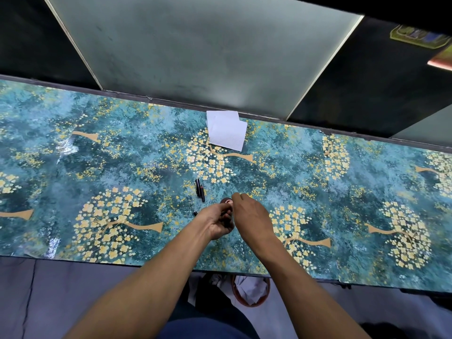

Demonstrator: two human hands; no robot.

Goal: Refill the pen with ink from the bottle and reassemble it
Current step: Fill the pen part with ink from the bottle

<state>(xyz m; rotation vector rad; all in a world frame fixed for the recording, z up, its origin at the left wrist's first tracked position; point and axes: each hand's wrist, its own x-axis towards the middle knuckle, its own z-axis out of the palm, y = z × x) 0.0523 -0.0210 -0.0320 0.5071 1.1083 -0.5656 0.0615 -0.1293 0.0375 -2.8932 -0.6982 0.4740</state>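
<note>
Your left hand (217, 222) curls round the small dark ink bottle (226, 211), holding it upright on the teal, gold-blossom patterned surface (122, 167). Your right hand (249, 216) sits directly over the bottle's mouth, fingers bunched as if pinching something slim into it; probably the pen's filler section, though the view is too small to be sure. So the right grip is the nearer one, working straight down.

Just beyond the bottle, two black pen parts (200, 189) lie side by side, long axes pointing away from you. A tiny black piece (195, 213) rests just left of the bottle. Well beyond it, near the surface's far edge, lie white paper tissues (226, 133). Behind the surface rises a frosted glass panel (195, 50).
</note>
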